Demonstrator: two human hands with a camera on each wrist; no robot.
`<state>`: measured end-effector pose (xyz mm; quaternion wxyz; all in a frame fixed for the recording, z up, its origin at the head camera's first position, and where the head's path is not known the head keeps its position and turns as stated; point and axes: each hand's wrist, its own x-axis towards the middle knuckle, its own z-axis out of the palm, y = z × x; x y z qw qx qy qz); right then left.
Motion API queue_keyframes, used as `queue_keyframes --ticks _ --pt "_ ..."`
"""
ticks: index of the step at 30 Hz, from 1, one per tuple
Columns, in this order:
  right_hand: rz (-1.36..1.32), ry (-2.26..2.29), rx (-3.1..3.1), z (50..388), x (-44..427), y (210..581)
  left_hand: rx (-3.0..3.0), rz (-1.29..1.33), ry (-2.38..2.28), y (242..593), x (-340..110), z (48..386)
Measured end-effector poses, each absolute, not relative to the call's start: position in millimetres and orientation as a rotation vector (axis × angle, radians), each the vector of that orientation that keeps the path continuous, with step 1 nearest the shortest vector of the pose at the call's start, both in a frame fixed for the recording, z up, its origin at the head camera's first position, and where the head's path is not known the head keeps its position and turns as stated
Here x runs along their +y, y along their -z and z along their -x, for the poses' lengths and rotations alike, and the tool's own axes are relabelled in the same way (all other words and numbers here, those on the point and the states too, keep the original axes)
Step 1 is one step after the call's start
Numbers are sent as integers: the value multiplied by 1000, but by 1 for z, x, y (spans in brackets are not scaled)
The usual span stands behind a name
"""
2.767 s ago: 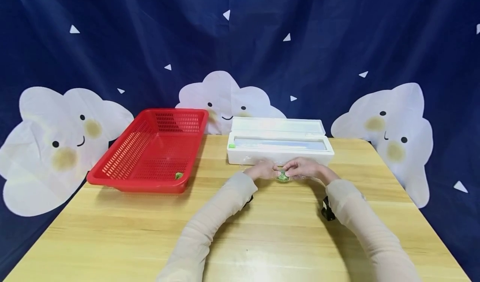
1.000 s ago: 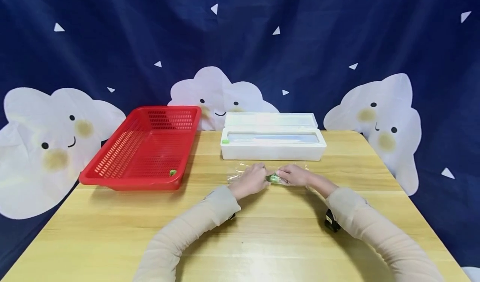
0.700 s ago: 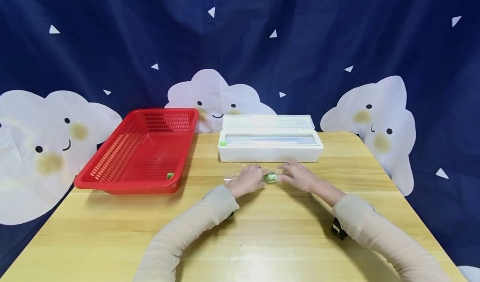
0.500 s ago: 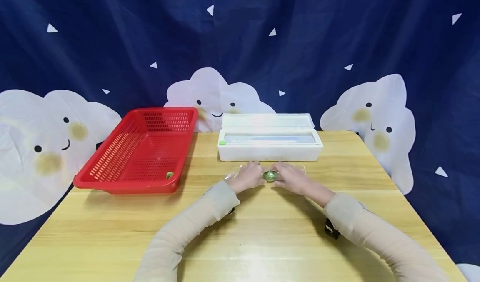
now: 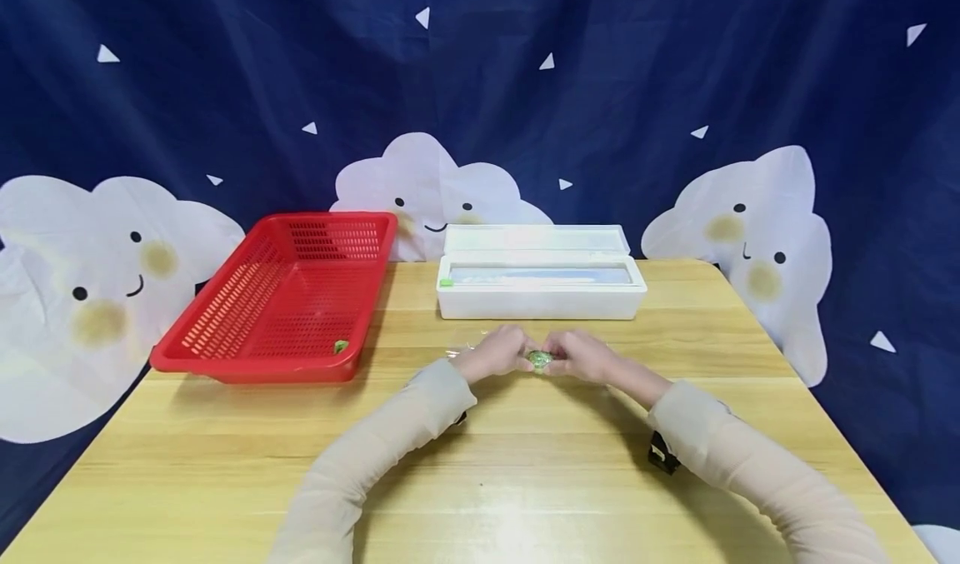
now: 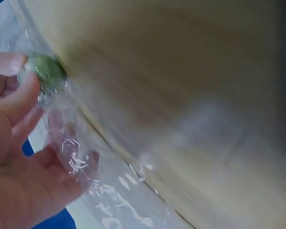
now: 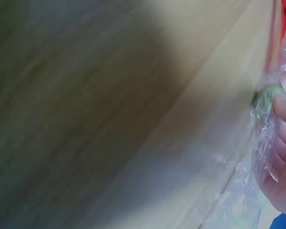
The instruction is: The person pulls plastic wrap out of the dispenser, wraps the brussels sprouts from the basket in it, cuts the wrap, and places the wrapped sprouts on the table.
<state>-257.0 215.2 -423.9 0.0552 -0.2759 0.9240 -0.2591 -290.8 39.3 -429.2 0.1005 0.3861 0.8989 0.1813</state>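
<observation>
In the head view, a rounded green bundle (image 5: 539,361) in glossy clear film (image 5: 461,348) is held over the wood-grained tabletop (image 5: 480,464) in front of a long white box (image 5: 540,303), pinched from both sides by the grip of the left hand (image 5: 498,352) and of the right hand (image 5: 583,356), its longer axis roughly left to right. In the left wrist view, the crinkled film is spread across part of the left hand and slanted to the lower right. In the right wrist view, the film-coated bundle is pressed by a fingertip (image 7: 281,103) near the right edge.
</observation>
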Motion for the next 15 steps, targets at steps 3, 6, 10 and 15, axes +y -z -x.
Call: queue_keyframes --ticks 3,6,10,15 --pt "902 811 2719 256 216 423 2557 -1250 -534 429 33 292" --pt "950 819 2687 257 217 423 2529 -1274 -561 428 30 291" --pt "972 817 2671 258 218 425 2677 -1194 -523 427 29 285" --pt "970 740 2735 259 218 427 2916 -1136 -324 424 32 272"
